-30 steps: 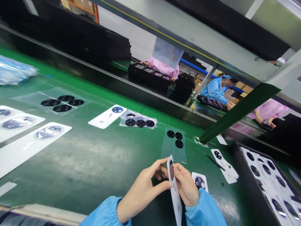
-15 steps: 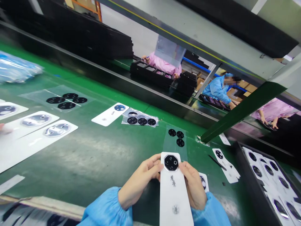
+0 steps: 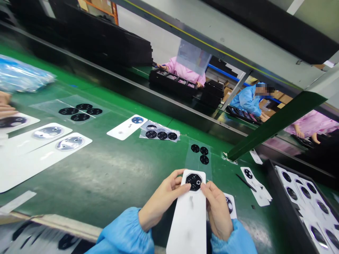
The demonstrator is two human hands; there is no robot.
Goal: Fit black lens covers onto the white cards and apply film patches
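Observation:
Between both hands is a white phone back panel (image 3: pixel 189 218) with a black octagonal camera disc (image 3: pixel 194 182) near its top. My left hand (image 3: pixel 162 199) grips the left edge, its thumb tip resting at the disc's lower left. On the opposite edge, my right hand (image 3: pixel 218 210) pinches the panel beside the disc. The panel's lower end runs out of the picture. Just beyond it lies a clear film sheet (image 3: pixel 196 163) with black discs on it. Partly behind my right hand is another white panel (image 3: pixel 231 204).
At right stands a black tray (image 3: pixel 278 204) of white panels, near a dark thin tool (image 3: pixel 245 182) and loose panels. Large white panels (image 3: pixel 50 155) lie at left, by another person's hand (image 3: pixel 4 104). A green post (image 3: pixel 275 125) rises from the table (image 3: pixel 127 180). Co-workers sit opposite.
My left thumb has moved from the panel's edge onto the lower left of the disc. The panel's lower end has swung left. More of the other person's hand shows at the left edge.

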